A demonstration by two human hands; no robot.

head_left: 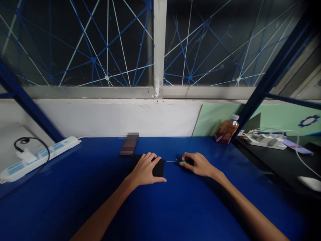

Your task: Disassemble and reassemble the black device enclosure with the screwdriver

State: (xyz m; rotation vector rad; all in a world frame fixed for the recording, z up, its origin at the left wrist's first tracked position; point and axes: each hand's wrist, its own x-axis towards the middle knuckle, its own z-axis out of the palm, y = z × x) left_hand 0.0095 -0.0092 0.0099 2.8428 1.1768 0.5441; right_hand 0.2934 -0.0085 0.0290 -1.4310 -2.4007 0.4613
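Observation:
My left hand (pixel 146 169) lies over a flat black block (pixel 158 168), thumb along its near edge and fingers along its far edge, pressing it to the blue table. What the block is I cannot make out. In my right hand (pixel 199 164) is a screwdriver (pixel 173 162), pinched between thumb and fingers by its dark handle with a green band. Its thin metal shaft points left, and the tip is at the block's right side; whether it touches I cannot tell. Most of the handle is hidden by my fingers.
A dark phone-like slab (pixel 128 147), partly pixelated, lies behind my left hand. On the left is a white power strip (pixel 59 145) with a black cable. A drink bottle (pixel 227 130) stands at the back right, near another power strip (pixel 265 141) and a white mouse (pixel 309 183).

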